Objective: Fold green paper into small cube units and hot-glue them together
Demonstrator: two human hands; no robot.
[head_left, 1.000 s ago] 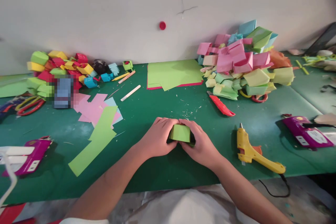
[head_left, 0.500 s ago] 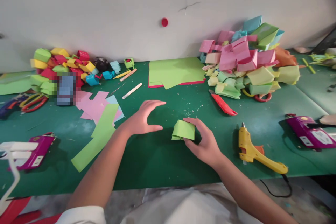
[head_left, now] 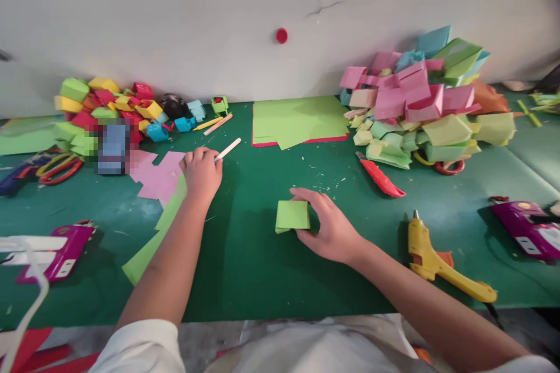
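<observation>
My right hand (head_left: 330,224) holds a small folded green paper box (head_left: 292,215) just above the green table, with thumb and fingers on its right side. The box's flat square face points up toward me. My left hand (head_left: 202,176) is at the near end of a pale wooden craft stick (head_left: 230,149), its fingers curled down around that end. The fingertips are partly hidden, while the stick's far end shows beyond them. Under my left forearm lie green paper strips (head_left: 142,259), and pink paper pieces (head_left: 160,175) lie beside the hand.
Green sheets (head_left: 301,119) lie by the wall. Colourful paper boxes (head_left: 105,99) are heaped at left, folded pastel papers (head_left: 415,99) at right. A red cutter (head_left: 380,175), a yellow glue gun (head_left: 446,268) and purple devices (head_left: 527,230) lie on the right; scissors (head_left: 61,169) on the left.
My left hand has moved from beside the box up and left to the craft stick, its fingers closing. My right hand has shifted slightly left and turned the box so its square face shows.
</observation>
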